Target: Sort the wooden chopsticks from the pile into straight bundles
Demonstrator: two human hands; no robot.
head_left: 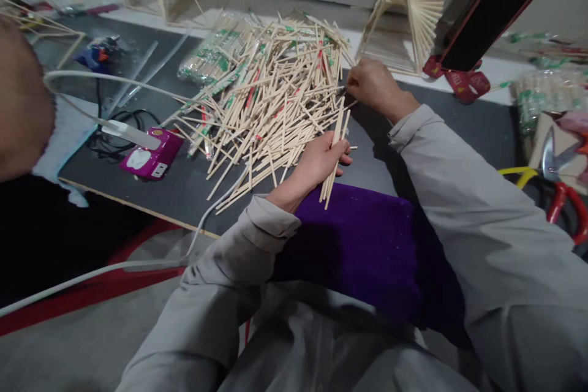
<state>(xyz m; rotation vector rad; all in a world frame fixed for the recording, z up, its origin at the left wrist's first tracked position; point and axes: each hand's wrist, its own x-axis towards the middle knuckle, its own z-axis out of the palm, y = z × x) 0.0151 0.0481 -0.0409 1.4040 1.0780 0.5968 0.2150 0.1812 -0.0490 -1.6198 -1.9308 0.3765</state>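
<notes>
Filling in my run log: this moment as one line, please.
left hand: holds chopstick bundle | right hand: picking at chopstick pile | purple cloth: under left hand

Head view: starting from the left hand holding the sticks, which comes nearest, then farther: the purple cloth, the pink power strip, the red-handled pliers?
Measured from the left hand:
1. Purple cloth, just below it, under the stick ends.
2. Pink power strip, off to the left on the dark board.
3. Red-handled pliers, far right edge.
</notes>
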